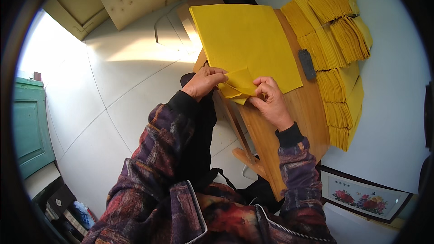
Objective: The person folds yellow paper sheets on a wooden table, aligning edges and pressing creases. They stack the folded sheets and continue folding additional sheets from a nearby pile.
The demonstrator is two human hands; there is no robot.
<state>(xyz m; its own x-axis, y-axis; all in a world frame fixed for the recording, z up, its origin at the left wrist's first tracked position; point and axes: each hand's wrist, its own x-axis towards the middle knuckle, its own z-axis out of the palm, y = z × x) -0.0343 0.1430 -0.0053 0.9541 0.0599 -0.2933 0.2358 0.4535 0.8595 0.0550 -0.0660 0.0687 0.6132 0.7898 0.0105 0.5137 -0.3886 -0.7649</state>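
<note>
A stack of large yellow paper sheets (244,31) lies on the wooden table (312,108). Over its near left corner I hold a smaller folded yellow paper (242,81) between both hands. My left hand (205,82) pinches the paper's left side, thumb against fingers. At its right edge my right hand (270,99) grips it between thumb and curled fingers. The paper shows slanting folds and a raised flap; its underside is hidden.
Several bundles of folded yellow paper (337,40) are piled along the table's right side by the wall. A dark grey block (307,64) rests beside the stack. A framed flower picture (366,194) stands at lower right; a green cabinet (31,126) is far left.
</note>
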